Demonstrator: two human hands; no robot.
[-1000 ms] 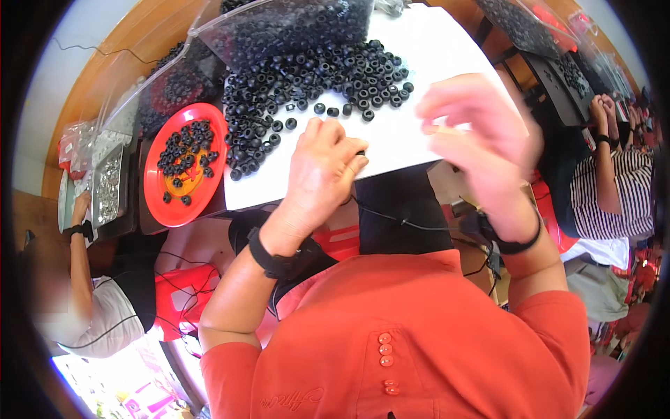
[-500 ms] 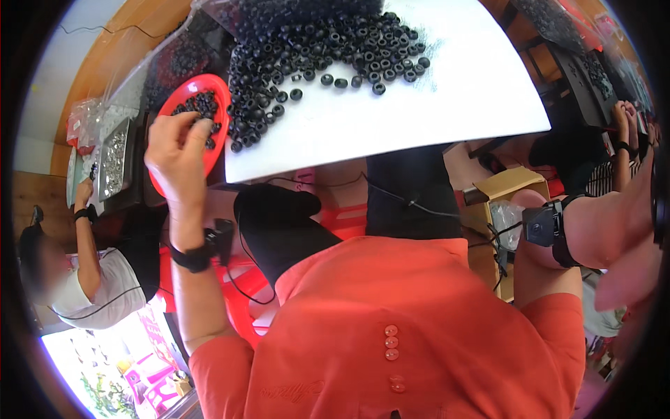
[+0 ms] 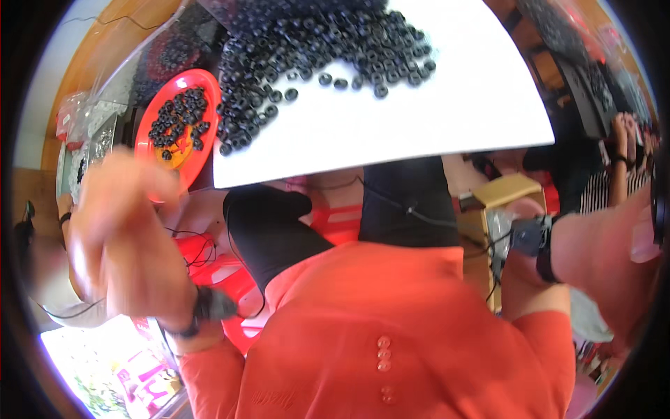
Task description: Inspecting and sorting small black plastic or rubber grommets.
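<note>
My left hand (image 3: pixel 129 223) is raised at the left, smeared by motion. It is just in front of the near rim of a red oval plate (image 3: pixel 143 140). Whether its fingers hold anything cannot be made out. Small black ring-shaped beads (image 3: pixel 185 108) lie heaped in the plate, over an orange and yellow pattern. Many more black beads (image 3: pixel 328 45) spread over the white board (image 3: pixel 391 133) beside it. My right hand (image 3: pixel 611 241) is raised at the right rim, close to the camera and away from the beads. Its fingers are mostly cut off, with one nail showing.
A clear bag of black beads (image 3: pixel 300 10) lies at the board's far edge. An opened cardboard box (image 3: pixel 513 188) stands right of my knees. People sit at both sides, including a person in striped clothing (image 3: pixel 597 188). A bright screen (image 3: pixel 105 370) glows at lower left.
My left hand has pulled back from the beads in the plate toward me and to the left. The plate's patterned bottom now shows. My right hand stays raised at the right.
</note>
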